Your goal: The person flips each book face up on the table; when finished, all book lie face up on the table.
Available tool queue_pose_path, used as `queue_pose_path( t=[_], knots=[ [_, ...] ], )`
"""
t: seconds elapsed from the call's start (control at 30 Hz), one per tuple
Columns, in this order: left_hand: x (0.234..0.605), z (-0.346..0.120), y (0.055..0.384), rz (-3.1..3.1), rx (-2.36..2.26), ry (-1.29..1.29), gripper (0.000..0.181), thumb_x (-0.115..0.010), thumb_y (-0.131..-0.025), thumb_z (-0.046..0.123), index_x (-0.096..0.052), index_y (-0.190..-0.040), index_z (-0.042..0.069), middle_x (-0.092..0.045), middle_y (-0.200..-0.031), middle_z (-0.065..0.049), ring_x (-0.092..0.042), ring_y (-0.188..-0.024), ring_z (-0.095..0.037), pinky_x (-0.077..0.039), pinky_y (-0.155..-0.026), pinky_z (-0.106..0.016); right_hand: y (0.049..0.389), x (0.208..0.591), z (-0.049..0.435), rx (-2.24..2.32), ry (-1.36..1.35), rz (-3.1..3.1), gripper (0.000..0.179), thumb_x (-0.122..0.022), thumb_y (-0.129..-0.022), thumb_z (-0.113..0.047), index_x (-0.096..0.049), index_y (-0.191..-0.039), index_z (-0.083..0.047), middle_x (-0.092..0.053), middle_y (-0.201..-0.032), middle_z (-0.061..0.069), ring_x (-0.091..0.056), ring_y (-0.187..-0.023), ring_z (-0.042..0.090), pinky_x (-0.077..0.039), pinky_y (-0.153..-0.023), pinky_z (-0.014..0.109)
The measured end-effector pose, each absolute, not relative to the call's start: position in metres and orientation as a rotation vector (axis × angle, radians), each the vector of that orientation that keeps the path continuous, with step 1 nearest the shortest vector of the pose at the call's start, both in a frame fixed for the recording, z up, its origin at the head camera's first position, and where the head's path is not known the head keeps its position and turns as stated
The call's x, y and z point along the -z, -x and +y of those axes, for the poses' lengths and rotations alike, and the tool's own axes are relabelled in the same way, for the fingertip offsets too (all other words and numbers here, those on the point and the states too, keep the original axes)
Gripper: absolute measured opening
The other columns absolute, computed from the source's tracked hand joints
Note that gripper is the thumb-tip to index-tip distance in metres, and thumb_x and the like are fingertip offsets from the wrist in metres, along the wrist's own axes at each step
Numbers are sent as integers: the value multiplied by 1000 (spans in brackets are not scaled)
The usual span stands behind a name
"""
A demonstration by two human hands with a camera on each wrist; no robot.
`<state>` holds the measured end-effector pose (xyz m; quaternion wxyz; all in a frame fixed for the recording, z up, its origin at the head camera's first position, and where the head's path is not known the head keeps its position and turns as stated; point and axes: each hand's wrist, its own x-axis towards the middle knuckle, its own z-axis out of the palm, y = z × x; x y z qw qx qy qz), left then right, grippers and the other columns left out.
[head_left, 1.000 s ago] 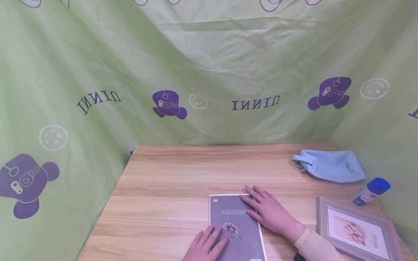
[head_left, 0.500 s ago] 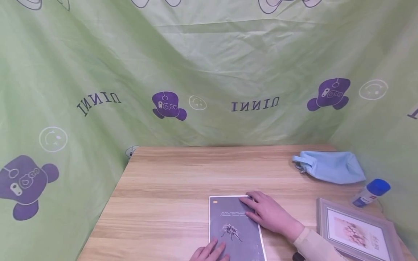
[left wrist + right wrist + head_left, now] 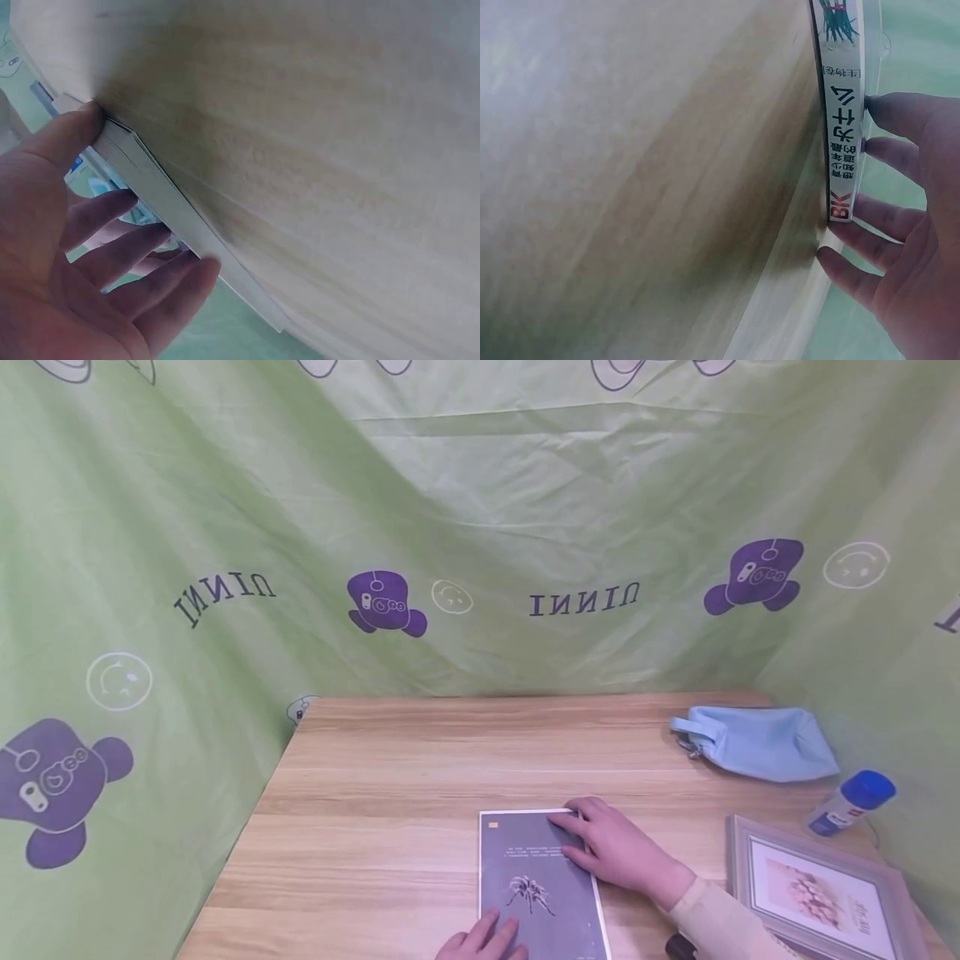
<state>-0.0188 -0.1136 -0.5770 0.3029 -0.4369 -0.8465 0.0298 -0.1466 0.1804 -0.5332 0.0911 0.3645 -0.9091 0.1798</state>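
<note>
A grey book [image 3: 536,860] with a spider picture lies on the wooden table, its back printing upside down. My left hand [image 3: 480,942] rests over its near left part; in the left wrist view the thumb touches a corner of the pages' edge and the fingers [image 3: 172,307] reach over the side. My right hand [image 3: 618,847] lies over the far right corner. In the right wrist view its fingers [image 3: 889,217] spread along the lettered spine [image 3: 841,135], two of them around the end of the book. The near end of the book is out of the head view.
A framed flower picture [image 3: 817,893] lies at the right of the table [image 3: 375,777]. Behind it stand a blue-capped bottle [image 3: 851,802] and a light blue pouch [image 3: 761,743]. A small black object [image 3: 680,947] shows by the right sleeve. Green printed cloth [image 3: 480,527] hangs all around.
My left hand has slid along the book toward the near side. The right fingertips have drawn back onto the far corner. The book has stayed about where it was.
</note>
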Motion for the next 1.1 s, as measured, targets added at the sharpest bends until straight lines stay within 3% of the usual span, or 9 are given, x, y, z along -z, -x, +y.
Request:
queue_pose_path(
  t=[0.17,0.3,0.47,0.63,0.73,0.9,1.1],
  knots=[
    [572,-107,19,-2232,-95,1176,37,-46,-105,45,-79,-107,29,-76,-116,0,-74,-99,-23,-33,-45,-11,147,532,183,-563,-1078,-2691,43,-74,-93,-15,-70,-136,-12,-65,-125,15,-62,-114,30,-54,-96,52],
    [567,-104,19,-2257,-122,1209,35,-53,-102,46,-80,-106,25,-76,-115,-4,-75,-99,-26,-35,-41,-12,149,533,185,-578,-1086,-2684,46,-64,-93,1,-71,-136,-13,-65,-125,14,-62,-115,30,-54,-97,51],
    [561,-103,17,-2305,-181,1276,36,-61,-97,51,-79,-108,22,-76,-116,-3,-73,-103,-23,-46,-43,-15,151,536,188,-550,-1145,-2631,45,-63,-96,5,-70,-136,-13,-65,-123,14,-63,-113,29,-55,-96,50],
    [565,-104,18,-2240,-182,1319,35,-68,-90,51,-79,-107,22,-75,-117,0,-73,-103,-19,-47,-45,-13,153,539,190,-541,-1177,-2588,47,-65,-94,7,-71,-135,-14,-65,-121,13,-64,-112,29,-55,-95,48],
    [567,-105,17,-2217,-91,1324,34,-67,-92,48,-80,-108,21,-75,-118,-2,-73,-103,-21,-50,-49,-14,153,540,191,-538,-1185,-2560,47,-66,-93,7,-71,-135,-14,-65,-119,12,-64,-110,28,-56,-94,48],
    [568,-108,16,-2185,-8,1308,30,-65,-93,44,-80,-109,23,-74,-120,-1,-73,-106,-20,-48,-52,-11,153,540,191,-534,-1196,-2535,48,-67,-91,8,-72,-134,-13,-65,-116,10,-64,-106,27,-57,-91,47],
    [566,-110,10,-2244,25,1228,35,-68,-90,51,-78,-117,31,-71,-127,6,-69,-112,-15,-45,-56,-12,153,539,191,-539,-1191,-2521,50,-68,-88,12,-72,-132,-12,-64,-115,9,-63,-105,26,-57,-89,46]
  ],
)
